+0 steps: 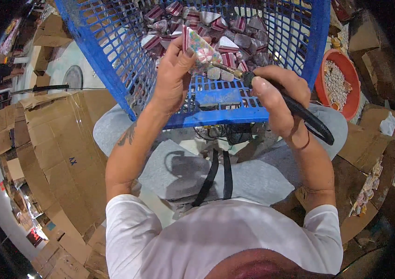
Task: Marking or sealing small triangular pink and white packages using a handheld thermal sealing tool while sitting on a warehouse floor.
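Note:
Pinched in my left hand (173, 72) is a wedge-shaped imitation cake slice (196, 44), with pastel sprinkle-like spots and a pink-and-white swirl on its face and red-and-white layers along one side. My right hand (281, 93) grips a pen-like tool (229, 69) with a brass collar, a thin metal tip and a thick black tail curving past my wrist. The tip reaches the swirl end of the slice; whether it touches cannot be told. Both hands are over the near part of a blue plastic basket (220, 116), where several more layered slices (228, 44) lie heaped.
An orange bucket (319, 86) of small whitish pieces stands right of the basket. Flattened cardboard (62, 153) covers the left side, and more cardboard boxes (378, 69) are at the right. My crossed legs (183, 172) lie close below the basket's near rim.

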Demonstrator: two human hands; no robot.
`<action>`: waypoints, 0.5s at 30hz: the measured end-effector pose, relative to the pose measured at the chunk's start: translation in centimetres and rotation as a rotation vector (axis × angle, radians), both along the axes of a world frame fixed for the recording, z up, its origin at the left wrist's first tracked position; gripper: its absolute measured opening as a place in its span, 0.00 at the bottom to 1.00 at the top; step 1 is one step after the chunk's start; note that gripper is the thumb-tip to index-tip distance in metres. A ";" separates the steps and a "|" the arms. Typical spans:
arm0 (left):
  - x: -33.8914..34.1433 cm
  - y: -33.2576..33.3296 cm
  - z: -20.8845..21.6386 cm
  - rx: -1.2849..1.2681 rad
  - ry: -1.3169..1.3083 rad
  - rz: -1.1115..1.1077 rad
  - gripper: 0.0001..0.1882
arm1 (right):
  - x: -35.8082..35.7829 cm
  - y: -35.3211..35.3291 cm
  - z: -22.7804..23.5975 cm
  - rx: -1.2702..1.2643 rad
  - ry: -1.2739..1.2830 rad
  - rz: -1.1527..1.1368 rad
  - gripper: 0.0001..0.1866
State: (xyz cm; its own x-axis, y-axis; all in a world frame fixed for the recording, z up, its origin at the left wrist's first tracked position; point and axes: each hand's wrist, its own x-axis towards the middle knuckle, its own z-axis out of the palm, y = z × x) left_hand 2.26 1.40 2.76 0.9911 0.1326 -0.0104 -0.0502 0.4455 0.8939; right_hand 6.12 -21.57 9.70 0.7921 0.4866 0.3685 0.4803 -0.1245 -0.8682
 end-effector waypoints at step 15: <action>0.1 0.0 0.3 -0.032 -0.034 0.009 0.26 | 0.5 -1.2 -0.3 0.056 -0.525 0.090 0.12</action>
